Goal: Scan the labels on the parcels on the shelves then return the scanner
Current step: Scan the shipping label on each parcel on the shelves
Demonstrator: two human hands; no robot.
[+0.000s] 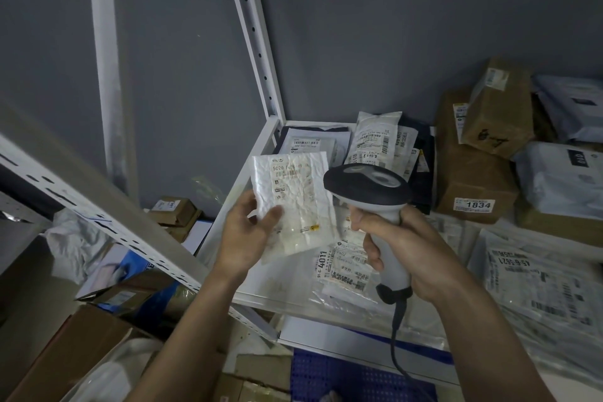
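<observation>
My left hand (pixel 248 232) holds a small white padded parcel (pixel 298 196) upright above the shelf, thumb across its front, its printed label facing me. My right hand (pixel 401 245) grips the white handle of a corded barcode scanner (pixel 368 186). The scanner's dark head sits just right of the parcel, almost touching its edge. Its black cable (pixel 396 330) hangs down past the shelf front. Beneath both hands lie flat clear-bagged parcels with labels (pixel 342 268) on the white shelf (pixel 257 290).
Brown cartons (pixel 473 192), one marked 1834, are stacked at the back right beside grey mailer bags (pixel 567 179). More labelled bags (pixel 375 140) lean in the back corner. A white shelf upright (pixel 251 33) rises behind. Boxes (pixel 81 346) crowd the floor at the left.
</observation>
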